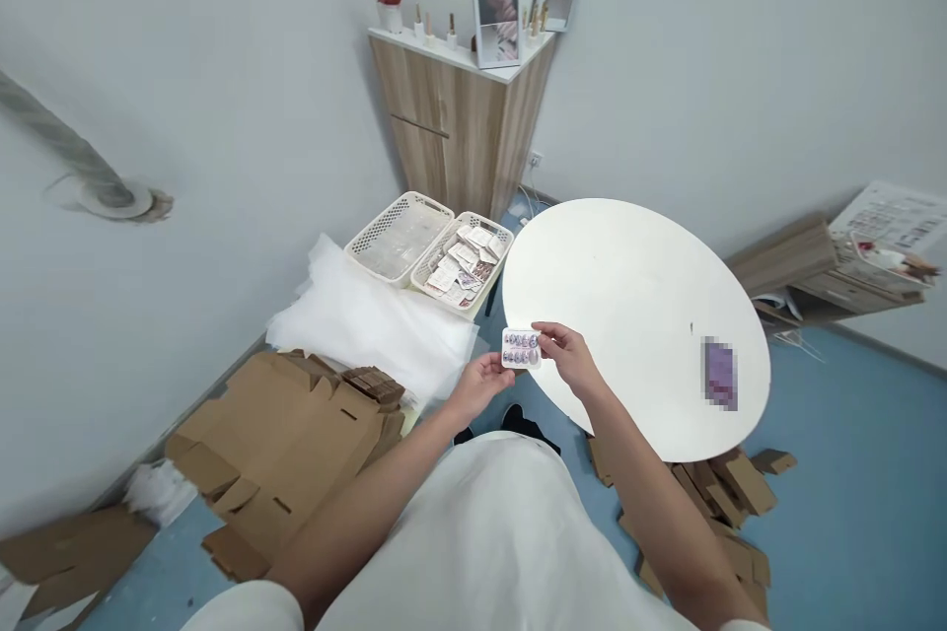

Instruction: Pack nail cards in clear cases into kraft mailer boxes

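A small white card of press-on nails, set in two rows and shiny with purple and silver tones, is held in front of my body. My left hand grips its lower left corner between thumb and fingers. At the card's right end, my right hand pinches the upper edge. Beyond the card stands a white basket heaped with similar white packs. Beside it is a second white basket with clear plastic pieces in it.
A round white table is at the right, bearing a blurred purple item. White foam sheets and flattened cardboard boxes are stacked at left. More cardboard lies under the table. A wooden cabinet fills the corner.
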Motion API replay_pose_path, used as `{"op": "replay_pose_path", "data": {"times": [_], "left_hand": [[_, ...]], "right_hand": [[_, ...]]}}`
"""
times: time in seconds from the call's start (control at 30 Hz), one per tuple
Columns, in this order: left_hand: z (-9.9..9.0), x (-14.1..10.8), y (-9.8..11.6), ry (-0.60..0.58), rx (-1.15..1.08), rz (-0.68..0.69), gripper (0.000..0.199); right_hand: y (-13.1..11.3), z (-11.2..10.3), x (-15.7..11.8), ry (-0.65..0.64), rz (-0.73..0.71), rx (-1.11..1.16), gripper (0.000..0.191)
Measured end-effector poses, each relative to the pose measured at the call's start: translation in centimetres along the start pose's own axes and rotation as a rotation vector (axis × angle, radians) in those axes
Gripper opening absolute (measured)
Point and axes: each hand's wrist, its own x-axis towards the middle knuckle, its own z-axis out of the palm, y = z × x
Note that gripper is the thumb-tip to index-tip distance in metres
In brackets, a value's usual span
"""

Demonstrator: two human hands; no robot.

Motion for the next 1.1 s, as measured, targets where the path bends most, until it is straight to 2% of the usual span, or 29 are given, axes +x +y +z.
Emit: {"op": "replay_pose_path", "data": {"times": [0.1, 0.23, 0.33, 0.4, 0.53, 0.6, 0.7, 0.8, 1.1], "left_hand": [[2.8, 0.7, -0.4, -0.069, 0.057, 0.018, 0.027], [7.0, 3.5, -0.8, -0.029, 0.077, 0.059, 0.029], [10.1, 5.6, -1.1, -0.012, 0.114, 0.085, 0.033], [12.1, 6.8, -1.1, -0.073, 0.185, 0.111, 0.033], [15.9, 8.7, -0.9, -0.287, 0.356, 0.152, 0.029], [17.5, 9.5, -1.0, -0.264, 0.367, 0.124, 0.032], [19.1, 10.3, -1.4, -0.167, 0.279, 0.034, 0.04], [19.9, 10.6, -2.0, -0.175, 0.258, -0.037, 0.04], [22.0, 11.7, -3.3, -0.151, 0.254, -0.059, 0.027]], "right_hand": [[0.4, -2.3, -2.0, 0.117, -0.029, 0.026, 0.032], [1.9, -5.7, -4.6, 0.266, -0.031, 0.129, 0.031], [3.3, -8.9, -6.3, 0.29, 0.025, 0.147, 0.031], [4.1, -11.2, -7.1, 0.311, 0.049, 0.137, 0.034], [5.2, -15.3, -7.8, 0.337, 0.055, 0.176, 0.039], [5.6, -16.8, -7.9, 0.322, 0.081, 0.249, 0.034], [6.3, -18.3, -7.9, 0.334, 0.15, 0.419, 0.034], [6.8, -19.6, -7.9, 0.319, 0.185, 0.523, 0.037], [7.9, -22.3, -6.4, 0.238, 0.231, 0.547, 0.034]]}}
